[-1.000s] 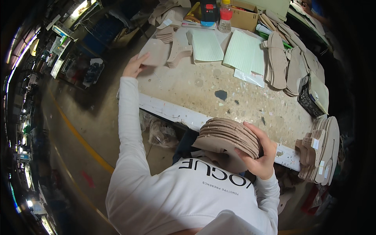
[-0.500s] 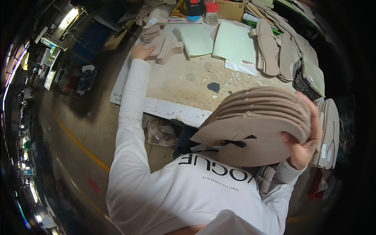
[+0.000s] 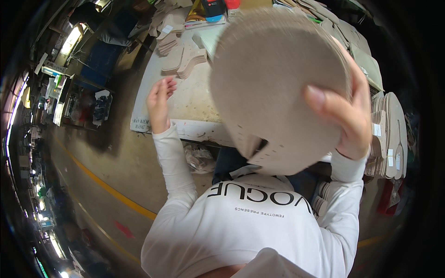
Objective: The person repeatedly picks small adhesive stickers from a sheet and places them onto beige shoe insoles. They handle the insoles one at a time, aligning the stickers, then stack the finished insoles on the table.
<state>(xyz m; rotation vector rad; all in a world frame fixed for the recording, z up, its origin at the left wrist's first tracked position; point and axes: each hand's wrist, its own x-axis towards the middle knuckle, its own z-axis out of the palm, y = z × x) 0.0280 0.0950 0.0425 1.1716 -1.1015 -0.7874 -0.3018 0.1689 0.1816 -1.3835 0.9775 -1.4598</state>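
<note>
My right hand [image 3: 350, 109] grips a thick stack of flat grey-brown cut pieces [image 3: 278, 78] at its right edge, thumb across the face. The pieces have a broad rounded end, a slot and rows of small holes. This stack is tilted up in front of me and hides much of the table. My left hand [image 3: 161, 104] hovers by the table's left edge, fingers loosely bent, with nothing visible in it. Just beyond it lie small stacks of grey-brown cut pieces [image 3: 187, 60], which it does not touch.
The white-edged table [image 3: 199, 127] carries a pale green sheet [image 3: 208, 41], partly hidden, and a black and blue object [image 3: 213, 9] at the back. More stacks of cut pieces [image 3: 394, 134] stand at the right. A plastic bag [image 3: 199, 159] is under the table.
My left hand has let go of the small stack and drawn back toward me. My right hand has raised the big stack and tipped its face up, blurring its edge.
</note>
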